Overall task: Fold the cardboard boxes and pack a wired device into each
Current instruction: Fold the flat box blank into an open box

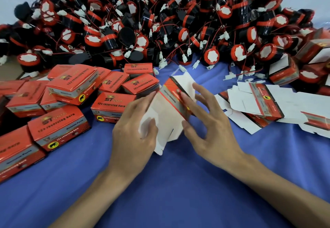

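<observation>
A half-folded cardboard box (167,113), white inside with a red and grey printed band, is held above the blue cloth in the middle. My left hand (135,129) grips its left flap, thumb on the white card. My right hand (205,120) holds the printed side, fingers spread over the band. A big heap of black and red wired devices (160,27) with white plugs fills the back. Flat unfolded boxes (259,106) lie to the right.
Several closed red boxes (59,127) marked "12v reversing horn" are stacked at the left. More folded boxes (285,70) sit at the far right edge. The blue cloth (169,183) covers the table towards me.
</observation>
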A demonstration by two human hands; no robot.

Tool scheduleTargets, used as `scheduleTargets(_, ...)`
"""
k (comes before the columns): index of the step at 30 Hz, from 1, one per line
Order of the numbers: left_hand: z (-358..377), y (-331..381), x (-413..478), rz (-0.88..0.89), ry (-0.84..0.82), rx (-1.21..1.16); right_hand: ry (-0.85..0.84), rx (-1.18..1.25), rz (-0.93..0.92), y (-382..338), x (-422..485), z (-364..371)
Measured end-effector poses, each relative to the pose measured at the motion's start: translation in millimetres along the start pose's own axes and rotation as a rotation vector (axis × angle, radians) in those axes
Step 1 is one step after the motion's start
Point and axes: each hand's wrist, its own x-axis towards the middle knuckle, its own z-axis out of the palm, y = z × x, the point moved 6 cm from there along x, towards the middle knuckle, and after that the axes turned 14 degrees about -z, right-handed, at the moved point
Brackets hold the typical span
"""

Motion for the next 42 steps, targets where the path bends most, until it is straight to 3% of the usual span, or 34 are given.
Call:
scheduleTargets(5,7,-8,0,-0.186,-0.182,-0.221,-0.148,0.034,-0.051,-7,-1,8)
scheduleTargets(11,11,-16,2,-0.309,-0.277,-0.353,-0.289,0.033,0.187,10,-9,14)
scheduleTargets(17,5,-16,5,-0.272,-0.195,-0.361,-0.335,-0.007,0.072,-3,-10,19)
scheduleTargets(22,-3,-18,10,-0.179,-0.101,-0.298,-0.227,0.031,0.160,2,-9,16)
scheduleTargets(29,-5,-10,7,-0.041,-0.064,-0.155,-0.232,0.087,0.179,-6,-11,21)
scheduleTargets(32,-2,-11,7,-0.043,-0.179,-0.202,-0.152,0.081,0.120,-7,-6,14)
scheduleTargets(35,5,-12,3,-0.090,-0.356,-0.428,-0.099,0.114,0.016,-9,-2,5)
scheduleTargets(39,9,-6,-4,-0.065,-0.515,-0.608,-0.152,0.205,-0.139,-19,0,4)
scheduleTargets(42,11,-2,-7,0.013,-0.581,-0.574,-0.187,0.234,-0.196,-25,1,5)
